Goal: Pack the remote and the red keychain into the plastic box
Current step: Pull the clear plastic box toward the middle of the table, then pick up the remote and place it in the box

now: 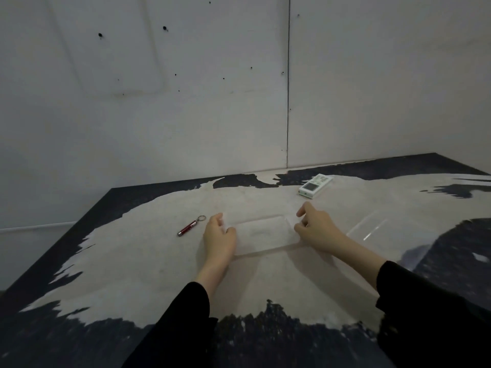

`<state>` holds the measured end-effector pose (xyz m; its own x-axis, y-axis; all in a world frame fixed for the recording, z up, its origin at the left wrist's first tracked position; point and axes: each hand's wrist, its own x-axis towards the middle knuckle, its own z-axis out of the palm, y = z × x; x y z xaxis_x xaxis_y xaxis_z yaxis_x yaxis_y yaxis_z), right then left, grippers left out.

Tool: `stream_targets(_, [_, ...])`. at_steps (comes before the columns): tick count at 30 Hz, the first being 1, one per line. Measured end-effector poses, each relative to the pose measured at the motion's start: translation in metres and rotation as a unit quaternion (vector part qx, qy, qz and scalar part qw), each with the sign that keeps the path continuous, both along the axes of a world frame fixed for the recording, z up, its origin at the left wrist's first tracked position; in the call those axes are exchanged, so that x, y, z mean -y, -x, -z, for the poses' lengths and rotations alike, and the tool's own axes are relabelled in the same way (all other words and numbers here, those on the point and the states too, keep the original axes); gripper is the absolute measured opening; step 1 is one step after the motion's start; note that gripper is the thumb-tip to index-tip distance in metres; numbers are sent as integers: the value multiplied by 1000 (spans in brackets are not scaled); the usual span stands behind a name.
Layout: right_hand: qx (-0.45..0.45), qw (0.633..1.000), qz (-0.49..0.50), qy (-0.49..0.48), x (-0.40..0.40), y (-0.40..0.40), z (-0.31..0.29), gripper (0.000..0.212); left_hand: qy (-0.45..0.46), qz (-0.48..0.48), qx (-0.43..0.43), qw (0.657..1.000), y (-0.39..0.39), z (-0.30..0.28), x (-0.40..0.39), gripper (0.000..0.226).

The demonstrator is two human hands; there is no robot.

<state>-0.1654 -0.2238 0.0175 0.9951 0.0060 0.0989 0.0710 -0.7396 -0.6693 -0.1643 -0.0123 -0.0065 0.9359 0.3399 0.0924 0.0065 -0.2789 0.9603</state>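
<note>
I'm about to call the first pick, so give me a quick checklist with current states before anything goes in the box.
1. Plastic box open, nothing inside: ok.
2. Box steadied: ok, left hand and right hand at its ends.
3. A hand free to pick: not ok.
4. Red keychain clear on the table: ok.
5. Remote unobstructed: ok.
6. Clear lid out of the way: ok.

A single head-worn wide-angle view looked forward and down from the near edge of the worktop point(148, 261) toward its far edge and the wall point(159, 102) behind. It sat close, both forearms reaching in from the bottom.
</note>
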Motion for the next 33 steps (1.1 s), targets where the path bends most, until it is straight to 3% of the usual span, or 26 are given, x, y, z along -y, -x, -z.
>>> stream_targets(7, [21,999,-33,13,15,25,-2,7,65,57,17,996,15,10,0,43])
stream_targets(11, [84,996,-18,16,29,-2,-3,6,52,56,15,997,9,14,-3,34])
stream_targets(15, [124,981,9,152,58,-65,-4,22,33,57,20,998,7,15,-1,31])
stream_targets(18, [134,950,4,280,74,-109,-1,38,23,54,24,998,10,18,0,29])
stream_targets(21, [131,890,-32,435,79,-140,2,54,14,54,26,998,13,17,1,29])
stream_targets(23, [136,842,-55,520,78,-150,3,54,18,57,24,998,13,16,1,29])
stream_targets(26, [153,814,-84,555,77,-162,1,45,15,59,22,998,14,16,0,28])
stream_targets(29, [166,826,-98,530,77,-154,-7,45,19,59,26,998,14,16,0,28])
stream_targets(33, [204,923,-147,292,65,-112,-24,48,11,58,31,998,13,14,1,28])
